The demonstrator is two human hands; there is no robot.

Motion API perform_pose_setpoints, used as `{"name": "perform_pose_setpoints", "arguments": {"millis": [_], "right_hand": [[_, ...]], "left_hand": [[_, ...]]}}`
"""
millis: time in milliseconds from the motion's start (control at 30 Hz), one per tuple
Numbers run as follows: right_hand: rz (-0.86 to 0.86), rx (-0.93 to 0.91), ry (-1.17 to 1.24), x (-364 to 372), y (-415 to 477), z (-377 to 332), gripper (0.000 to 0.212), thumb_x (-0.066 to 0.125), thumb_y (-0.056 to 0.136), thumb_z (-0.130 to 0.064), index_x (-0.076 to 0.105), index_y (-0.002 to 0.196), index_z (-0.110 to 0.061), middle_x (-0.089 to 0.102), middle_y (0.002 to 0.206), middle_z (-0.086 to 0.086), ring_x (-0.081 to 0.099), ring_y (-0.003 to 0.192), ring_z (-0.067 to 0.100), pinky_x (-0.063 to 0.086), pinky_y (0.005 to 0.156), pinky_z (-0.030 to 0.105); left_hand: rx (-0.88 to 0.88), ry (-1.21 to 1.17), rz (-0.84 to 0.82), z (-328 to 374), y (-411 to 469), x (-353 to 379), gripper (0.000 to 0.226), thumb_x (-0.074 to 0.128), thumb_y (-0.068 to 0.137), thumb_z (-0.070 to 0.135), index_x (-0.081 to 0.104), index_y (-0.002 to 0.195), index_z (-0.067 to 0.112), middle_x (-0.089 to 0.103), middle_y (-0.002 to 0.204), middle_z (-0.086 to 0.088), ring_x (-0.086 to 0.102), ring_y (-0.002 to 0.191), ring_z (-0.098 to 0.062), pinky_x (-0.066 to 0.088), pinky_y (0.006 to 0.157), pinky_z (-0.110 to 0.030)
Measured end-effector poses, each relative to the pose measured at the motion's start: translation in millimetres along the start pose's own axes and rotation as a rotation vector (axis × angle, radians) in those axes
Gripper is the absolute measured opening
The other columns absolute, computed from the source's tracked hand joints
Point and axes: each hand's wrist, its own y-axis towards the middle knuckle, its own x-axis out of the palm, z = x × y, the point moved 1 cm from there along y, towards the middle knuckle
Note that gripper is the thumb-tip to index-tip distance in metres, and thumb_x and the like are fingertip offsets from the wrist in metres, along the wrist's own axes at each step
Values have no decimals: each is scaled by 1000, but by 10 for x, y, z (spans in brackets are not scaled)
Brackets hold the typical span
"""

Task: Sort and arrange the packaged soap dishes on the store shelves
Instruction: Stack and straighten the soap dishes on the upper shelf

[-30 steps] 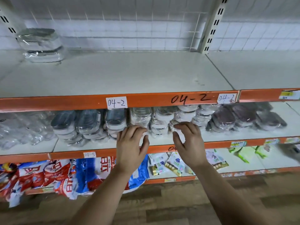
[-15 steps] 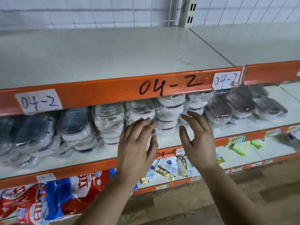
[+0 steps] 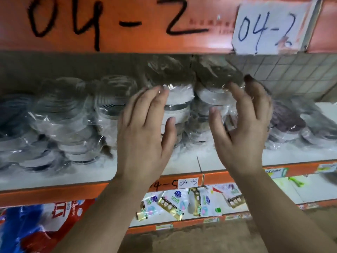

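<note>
Plastic-wrapped soap dishes stand in stacks along the middle shelf (image 3: 218, 164). A white stack (image 3: 179, 106) sits in the middle, with my left hand (image 3: 144, 130) against its left side, fingers straight and spread. My right hand (image 3: 242, 125) is at the wrapped stack (image 3: 206, 105) beside it, fingers relaxed and slightly bent on the film. Grey dishes (image 3: 63, 110) fill the left part of the shelf. Purple dishes (image 3: 286, 119) lie to the right. Neither hand grips a pack.
The orange shelf beam (image 3: 127, 24) marked "04-2" hangs close overhead. A lower shelf holds small carded packets (image 3: 175, 201) and red-blue bags (image 3: 40, 227). A white wire grid (image 3: 291, 75) backs the shelf at the right.
The view has dropped and closed in on the middle shelf. Both hands have reached deeper, from the shelf front up onto the white stacks.
</note>
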Motion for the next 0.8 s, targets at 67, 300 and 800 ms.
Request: {"name": "perform_pose_setpoints", "arguments": {"millis": [67, 300, 800], "right_hand": [[20, 6, 0, 79, 61, 95, 41, 63, 93, -29, 60, 126, -5, 47, 135, 26, 42, 126, 45, 36, 103, 58], [42, 8, 83, 274, 225, 193, 49, 63, 92, -38, 57, 133, -12, 43, 145, 16, 40, 135, 32, 33, 111, 53], [129, 61, 188, 291, 257, 186, 43, 68, 90, -41, 62, 111, -3, 57, 113, 14, 57, 102, 36, 48, 88, 52]], "left_hand": [[7, 30, 79, 10, 59, 62, 40, 56, 95, 17, 56, 132, 3, 56, 128, -16, 49, 120, -32, 37, 104, -42], [21, 148, 197, 47, 303, 247, 37, 56, 95, 29, 62, 125, 8, 61, 116, -16, 50, 109, -36, 39, 92, -46], [-97, 265, 158, 56, 497, 353, 54, 57, 89, 62, 69, 106, 11, 67, 97, -13, 60, 95, -38, 30, 67, -33]]}}
